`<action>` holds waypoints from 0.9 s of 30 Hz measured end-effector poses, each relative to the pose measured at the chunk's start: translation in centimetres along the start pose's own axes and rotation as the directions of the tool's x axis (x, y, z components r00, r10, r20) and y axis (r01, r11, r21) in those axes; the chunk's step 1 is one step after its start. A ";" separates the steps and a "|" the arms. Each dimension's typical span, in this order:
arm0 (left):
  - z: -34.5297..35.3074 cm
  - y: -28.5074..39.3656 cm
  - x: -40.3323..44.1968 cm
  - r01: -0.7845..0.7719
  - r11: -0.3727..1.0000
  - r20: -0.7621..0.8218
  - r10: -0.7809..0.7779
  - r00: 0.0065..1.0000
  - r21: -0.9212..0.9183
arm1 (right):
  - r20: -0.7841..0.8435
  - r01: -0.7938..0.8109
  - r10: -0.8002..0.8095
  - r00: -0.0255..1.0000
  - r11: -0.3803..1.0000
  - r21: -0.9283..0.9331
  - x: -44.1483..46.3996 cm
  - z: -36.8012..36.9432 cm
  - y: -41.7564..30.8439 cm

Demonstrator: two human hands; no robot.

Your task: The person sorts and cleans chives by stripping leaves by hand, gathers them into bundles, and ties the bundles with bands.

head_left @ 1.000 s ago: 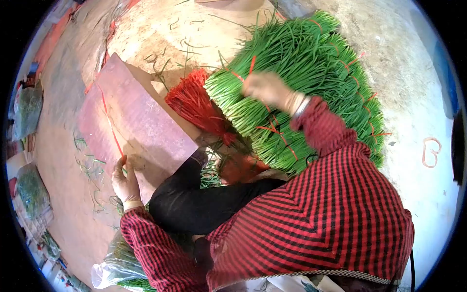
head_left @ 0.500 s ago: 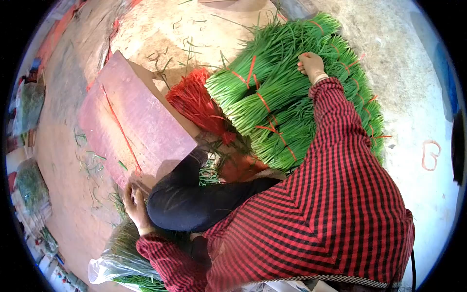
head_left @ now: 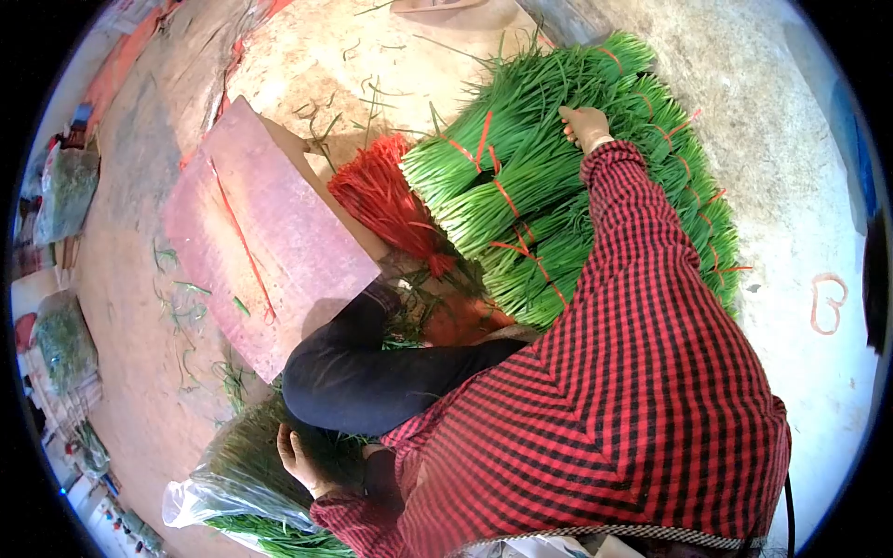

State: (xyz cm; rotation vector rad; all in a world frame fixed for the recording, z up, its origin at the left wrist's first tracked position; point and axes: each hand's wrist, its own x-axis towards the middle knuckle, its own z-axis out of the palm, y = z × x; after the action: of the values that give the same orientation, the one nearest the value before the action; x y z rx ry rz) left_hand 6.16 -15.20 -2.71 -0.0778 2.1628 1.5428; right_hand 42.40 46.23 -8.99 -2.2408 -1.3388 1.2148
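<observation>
My right hand point(head_left: 585, 127) is on top of the stacked bundles of long green chives point(head_left: 521, 139), its fingers curled; what they hold, if anything, is hidden. Orange-red ties bind the bundles. At the lower left, my left hand point(head_left: 301, 461) has its fingers stretched out beside my knee, over a clear plastic bag point(head_left: 246, 465) of greens. A pinkish box-like block point(head_left: 279, 242) stands in front of me with one red tie point(head_left: 242, 244) and a scrap of green on its top. To its right lies a thick bunch of red ties point(head_left: 381, 195).
Loose green stalks point(head_left: 191, 363) litter the floor left of the block. More chive bundles point(head_left: 674, 149) lie along the right side of the pile. Filled bags point(head_left: 65, 344) line the far left. A red mark point(head_left: 828, 303) is on the pale floor at right.
My left hand has moved from the block's near corner down to the plastic bag. My right hand has shifted slightly left and down over the bundles. The whole view has shifted slightly.
</observation>
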 end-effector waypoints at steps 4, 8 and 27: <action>-0.9 -1.0 -0.2 0.009 1.000 -0.022 -0.009 1.000 0.011 | -0.014 0.067 -0.066 0.998 0.992 0.107 -1.3 0.4 -0.4; -1.5 -1.5 -0.2 -0.026 0.996 -0.016 0.028 0.999 0.087 | -0.023 0.284 -0.283 0.959 0.958 0.044 -3.0 0.3 -1.2; -3.0 -2.0 -2.9 -0.110 0.990 -0.098 0.119 0.988 0.090 | 0.131 0.723 -0.806 0.577 0.579 0.377 -16.7 -0.2 -11.0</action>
State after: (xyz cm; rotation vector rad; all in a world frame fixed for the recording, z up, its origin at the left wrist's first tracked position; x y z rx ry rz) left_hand 8.33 -19.31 -2.47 -0.0060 2.3478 1.5382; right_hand 32.20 38.45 6.36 -1.0301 -1.8219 1.2690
